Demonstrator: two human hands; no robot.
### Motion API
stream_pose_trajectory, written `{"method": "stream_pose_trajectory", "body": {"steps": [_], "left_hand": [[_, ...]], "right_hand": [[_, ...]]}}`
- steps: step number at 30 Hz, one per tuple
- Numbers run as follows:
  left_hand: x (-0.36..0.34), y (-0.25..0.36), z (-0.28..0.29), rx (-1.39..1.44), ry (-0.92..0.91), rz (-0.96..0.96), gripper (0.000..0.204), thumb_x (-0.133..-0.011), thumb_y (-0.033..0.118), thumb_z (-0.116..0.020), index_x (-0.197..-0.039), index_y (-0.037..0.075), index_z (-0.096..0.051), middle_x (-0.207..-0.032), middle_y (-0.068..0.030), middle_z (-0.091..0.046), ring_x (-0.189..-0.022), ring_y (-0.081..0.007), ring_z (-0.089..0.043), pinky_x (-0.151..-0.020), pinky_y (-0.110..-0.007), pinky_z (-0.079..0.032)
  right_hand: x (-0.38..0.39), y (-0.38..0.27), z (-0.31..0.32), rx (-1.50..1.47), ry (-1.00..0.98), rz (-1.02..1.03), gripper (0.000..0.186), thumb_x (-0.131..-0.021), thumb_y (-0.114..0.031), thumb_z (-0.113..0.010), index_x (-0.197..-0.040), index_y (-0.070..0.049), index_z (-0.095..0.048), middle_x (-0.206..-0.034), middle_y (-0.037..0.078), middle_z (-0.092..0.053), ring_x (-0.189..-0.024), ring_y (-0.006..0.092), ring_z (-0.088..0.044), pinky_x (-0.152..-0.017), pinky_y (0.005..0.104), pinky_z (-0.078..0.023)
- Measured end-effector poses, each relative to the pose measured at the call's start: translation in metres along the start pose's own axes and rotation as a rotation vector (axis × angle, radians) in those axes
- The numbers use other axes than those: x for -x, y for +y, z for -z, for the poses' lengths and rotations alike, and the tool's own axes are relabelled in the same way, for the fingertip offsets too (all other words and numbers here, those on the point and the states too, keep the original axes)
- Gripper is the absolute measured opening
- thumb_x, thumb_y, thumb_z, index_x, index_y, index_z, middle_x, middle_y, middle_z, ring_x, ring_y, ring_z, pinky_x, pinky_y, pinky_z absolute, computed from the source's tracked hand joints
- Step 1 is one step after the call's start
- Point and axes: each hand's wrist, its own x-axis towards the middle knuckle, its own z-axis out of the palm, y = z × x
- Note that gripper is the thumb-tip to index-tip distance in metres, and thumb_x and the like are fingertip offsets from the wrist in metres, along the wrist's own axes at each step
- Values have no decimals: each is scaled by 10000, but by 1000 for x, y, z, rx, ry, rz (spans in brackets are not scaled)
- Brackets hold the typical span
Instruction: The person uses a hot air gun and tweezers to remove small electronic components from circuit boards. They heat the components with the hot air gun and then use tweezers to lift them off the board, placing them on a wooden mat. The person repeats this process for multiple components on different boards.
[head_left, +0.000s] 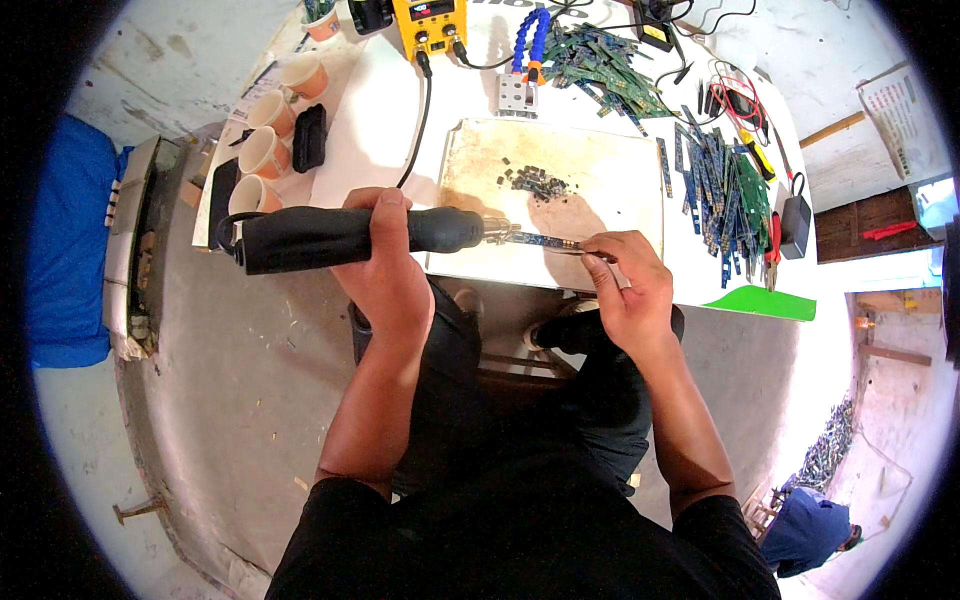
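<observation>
My left hand (385, 245) is wrapped round the black handle of a hot air gun (310, 240), held level with its metal nozzle pointing right. Between thumb and fingers, my right hand (630, 285) pinches the right end of a narrow circuit board strip (548, 240). The strip's left end lies right by the nozzle tip; whether they touch I cannot tell. Both are over the near part of a pale, stained work board (470, 165). A small heap of dark chips (540, 183) lies on that board, just beyond the strip.
A yellow soldering station (432, 28) stands at the back, its black cable running to the gun. Piles of board strips (722, 190) lie right and at the back (605, 70). Several paper cups (264, 152) line the left. Red-handled pliers (773, 250) lie at right; a person (805, 530) is far right.
</observation>
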Motion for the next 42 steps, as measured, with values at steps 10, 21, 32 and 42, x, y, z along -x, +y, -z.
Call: {"method": "stream_pose_trajectory", "body": {"steps": [10,21,32,42], "left_hand": [[-1,1,3,22,2,2,97,-946,86,-597,-877,19,-586,-849,-36,-604,-829,-112,-553,-849,-272,-434],[-1,2,2,0,15,23,87,-944,93,-598,-888,27,-592,-842,-35,-594,-826,-109,-544,-842,-268,-432],[1,4,3,13,-4,53,73,-880,69,-620,-874,44,-552,-876,-36,-568,-859,-130,-536,-891,-277,-432],[-1,2,2,32,30,65,81,-872,67,-633,-883,56,-553,-878,-27,-572,-849,-121,-537,-885,-276,-437]], "right_hand": [[-5,-5,-8,88,-12,41,133,-844,27,-707,-972,-3,-683,-944,136,-697,-883,307,-651,-787,362,-520],[-8,-5,-7,79,-23,73,124,-851,23,-690,-965,-16,-663,-916,138,-670,-857,334,-624,-748,399,-513],[-35,-7,-4,33,-165,-28,76,-863,15,-657,-937,6,-642,-899,190,-651,-880,399,-627,-766,446,-510],[-31,-2,3,40,-137,-53,72,-862,14,-662,-933,18,-648,-920,188,-669,-871,398,-641,-754,435,-522]]}}
